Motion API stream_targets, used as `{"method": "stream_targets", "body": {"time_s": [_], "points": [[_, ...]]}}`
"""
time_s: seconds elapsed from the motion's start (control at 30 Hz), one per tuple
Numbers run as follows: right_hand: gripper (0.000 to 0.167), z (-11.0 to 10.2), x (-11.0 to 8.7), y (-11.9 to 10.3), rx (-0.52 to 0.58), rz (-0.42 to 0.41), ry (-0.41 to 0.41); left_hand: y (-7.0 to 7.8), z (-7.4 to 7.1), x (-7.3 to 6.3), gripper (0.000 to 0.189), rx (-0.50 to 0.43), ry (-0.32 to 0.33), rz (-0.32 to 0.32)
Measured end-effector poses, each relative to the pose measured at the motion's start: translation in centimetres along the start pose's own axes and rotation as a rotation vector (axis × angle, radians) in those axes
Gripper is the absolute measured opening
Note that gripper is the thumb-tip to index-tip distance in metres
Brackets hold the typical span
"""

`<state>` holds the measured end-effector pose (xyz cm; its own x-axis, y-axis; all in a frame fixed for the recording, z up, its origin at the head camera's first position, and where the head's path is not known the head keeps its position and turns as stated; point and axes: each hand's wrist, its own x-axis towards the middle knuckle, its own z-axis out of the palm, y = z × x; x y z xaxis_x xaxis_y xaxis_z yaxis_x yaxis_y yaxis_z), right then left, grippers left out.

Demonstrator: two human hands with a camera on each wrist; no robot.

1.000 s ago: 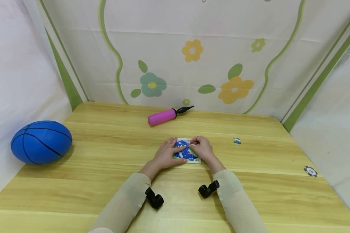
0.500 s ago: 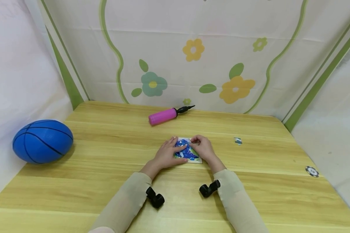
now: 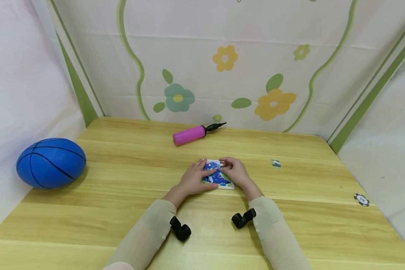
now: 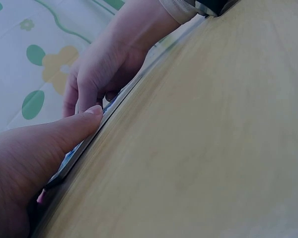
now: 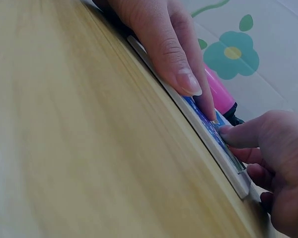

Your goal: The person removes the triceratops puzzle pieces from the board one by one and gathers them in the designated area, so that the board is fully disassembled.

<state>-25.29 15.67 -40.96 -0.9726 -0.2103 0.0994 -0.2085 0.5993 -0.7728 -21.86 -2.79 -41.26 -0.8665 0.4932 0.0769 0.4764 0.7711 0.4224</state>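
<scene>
A small jigsaw puzzle (image 3: 224, 181) with a blue picture and a pale frame lies flat on the table, between both hands. My left hand (image 3: 193, 179) rests on its left side with fingers and thumb spread, the thumb along the near edge. At the upper right corner, my right hand (image 3: 235, 171) has thumb and fingers bent together, pinching a puzzle piece (image 5: 220, 119) mostly covered by the fingertips. A pale patch shows in the picture beside those fingers. In the left wrist view, the left thumb (image 4: 84, 124) lies on the frame's edge.
One loose puzzle piece (image 3: 275, 164) lies to the right of the puzzle. A pink hand pump (image 3: 189, 135) with a black nozzle is behind it. A blue ball (image 3: 51, 163) stands at the left, and a round black-and-white chip (image 3: 361, 200) lies near the right edge.
The right fingertips have shifted slightly at the puzzle's upper corner, and a pale patch shows there now. The left hand stays on the puzzle. The whole head view drifts slightly.
</scene>
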Motion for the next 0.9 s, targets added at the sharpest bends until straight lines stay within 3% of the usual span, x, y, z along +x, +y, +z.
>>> {"method": "stream_targets", "body": {"time_s": [0.33, 0.63, 0.9], "points": [[0.030, -0.1, 0.3, -0.2, -0.077, -0.006, -0.002, 0.0, -0.1, 0.2, 0.064, 0.001, -0.010, -0.015], [0.029, -0.9, 0.4, 0.3, 0.014, 0.022, -0.026, 0.1, -0.1, 0.2, 0.064, -0.011, -0.010, -0.017], [0.030, -3.8, 0.1, 1.4, 0.070, 0.000, -0.007, 0.2, 0.1, 0.2, 0.064, -0.003, -0.020, -0.020]]}}
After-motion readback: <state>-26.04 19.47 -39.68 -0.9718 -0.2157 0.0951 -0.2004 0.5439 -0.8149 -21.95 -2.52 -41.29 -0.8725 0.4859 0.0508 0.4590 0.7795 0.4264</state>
